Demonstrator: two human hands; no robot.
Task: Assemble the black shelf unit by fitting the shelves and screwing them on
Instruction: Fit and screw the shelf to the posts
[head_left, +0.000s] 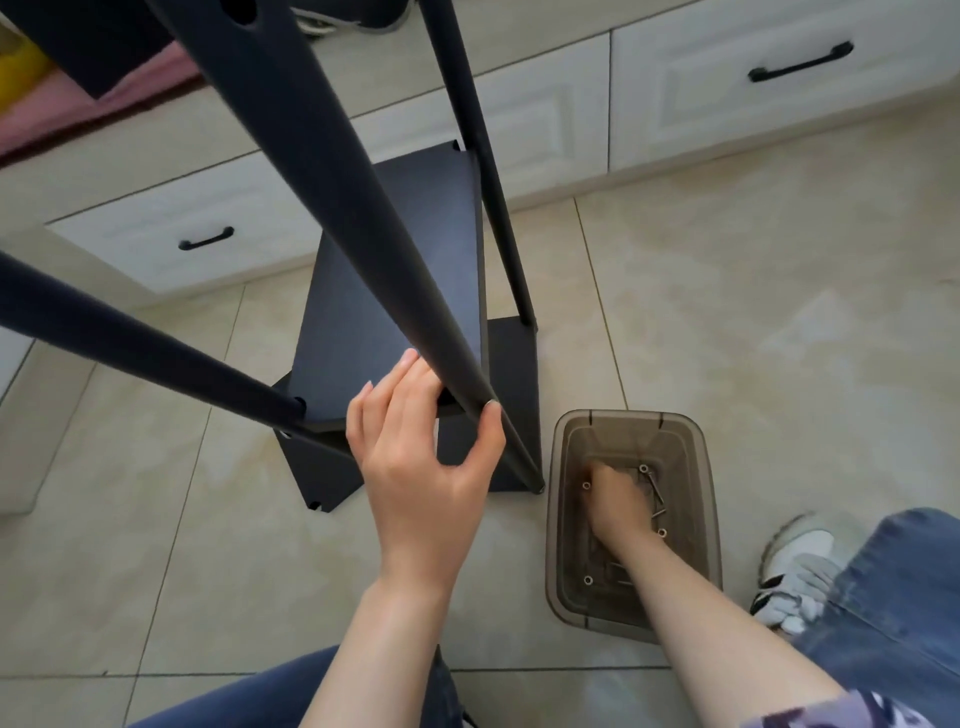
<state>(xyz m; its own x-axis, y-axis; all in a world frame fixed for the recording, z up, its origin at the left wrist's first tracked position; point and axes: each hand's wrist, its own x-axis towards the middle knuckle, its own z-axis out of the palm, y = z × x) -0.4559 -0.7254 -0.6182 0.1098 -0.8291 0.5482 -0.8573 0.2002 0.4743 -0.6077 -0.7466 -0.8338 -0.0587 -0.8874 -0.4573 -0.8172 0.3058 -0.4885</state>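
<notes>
The scene is being lit evenly by soft daylight. Faint sheen is being thrown off the floor (779, 291). Straight lines are being bent near the edges, and the right hand (615, 496) is being blurred slightly.

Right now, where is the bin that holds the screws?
In the head view the translucent brown bin sits on the tiled floor at lower right, just right of the black shelf unit, with the right hand reaching inside among the screws.

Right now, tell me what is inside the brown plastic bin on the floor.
The bin holds the right hand, reaching in, with loose screws and small washers scattered round it. Anything under the hand and forearm is covered.
</notes>
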